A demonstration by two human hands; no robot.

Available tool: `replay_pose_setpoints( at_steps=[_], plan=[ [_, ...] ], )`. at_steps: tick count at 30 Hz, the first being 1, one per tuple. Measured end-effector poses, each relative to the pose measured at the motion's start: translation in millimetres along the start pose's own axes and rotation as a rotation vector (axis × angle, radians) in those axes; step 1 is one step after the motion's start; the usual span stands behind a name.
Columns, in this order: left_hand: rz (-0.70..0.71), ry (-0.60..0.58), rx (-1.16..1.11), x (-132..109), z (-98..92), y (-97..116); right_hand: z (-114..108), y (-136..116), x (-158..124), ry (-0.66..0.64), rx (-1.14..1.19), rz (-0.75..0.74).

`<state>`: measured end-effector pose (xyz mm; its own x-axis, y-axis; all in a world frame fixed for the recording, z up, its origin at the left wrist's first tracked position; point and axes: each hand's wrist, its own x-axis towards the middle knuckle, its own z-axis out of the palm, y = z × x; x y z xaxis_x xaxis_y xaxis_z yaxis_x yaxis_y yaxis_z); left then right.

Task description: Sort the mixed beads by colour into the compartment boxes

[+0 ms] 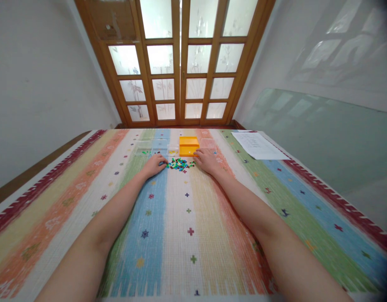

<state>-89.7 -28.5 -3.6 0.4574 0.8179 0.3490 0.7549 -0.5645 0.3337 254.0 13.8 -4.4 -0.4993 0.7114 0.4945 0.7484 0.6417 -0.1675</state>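
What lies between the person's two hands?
In the head view, a pile of small multicoloured pieces lies on the cloth between the left hand and right hand.

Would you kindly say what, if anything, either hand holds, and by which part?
That cannot be told: the left hand and right hand flank small pieces too tiny to show a hold.

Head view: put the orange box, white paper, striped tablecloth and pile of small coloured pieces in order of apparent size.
1. Striped tablecloth
2. White paper
3. Orange box and pile of small coloured pieces: too alike in area to rank.
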Motion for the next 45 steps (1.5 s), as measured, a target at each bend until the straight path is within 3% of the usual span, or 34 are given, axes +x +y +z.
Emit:
replay_pose_setpoints(
  at_steps=[9, 16, 23, 30, 34, 37, 45],
  plan=[
    [-0.018, 0.030, 0.003, -0.3, -1.4, 3.9, -12.7, -32.8, -1.0, -0.160, 0.181, -0.159],
    [0.001, 0.044, 0.009, -0.9, 1.1, 4.1, -4.2, -55.5, -1.2, -0.225, 0.142, -0.185],
    [-0.008, 0.050, 0.025, 0.9, 5.1, 2.7, 1.5, -56.1, 2.8, -0.161, 0.046, -0.028],
    [-0.009, 0.051, -0.005, 1.0, 3.9, 3.0, -3.1, -49.2, 0.1, -0.153, 0.048, -0.017],
    [-0.085, 0.068, -0.032, 0.5, 2.2, 5.0, -3.6, -44.8, -2.0, -0.146, 0.093, -0.031],
    [-0.206, 0.135, -0.097, -0.2, 1.6, 1.6, -2.9, -41.8, -2.2, -0.151, 0.114, -0.035],
    [-0.433, 0.442, -0.298, 1.2, 4.1, -27.6, -2.5, -38.0, -1.3, -0.170, 0.158, -0.066]
  ],
)
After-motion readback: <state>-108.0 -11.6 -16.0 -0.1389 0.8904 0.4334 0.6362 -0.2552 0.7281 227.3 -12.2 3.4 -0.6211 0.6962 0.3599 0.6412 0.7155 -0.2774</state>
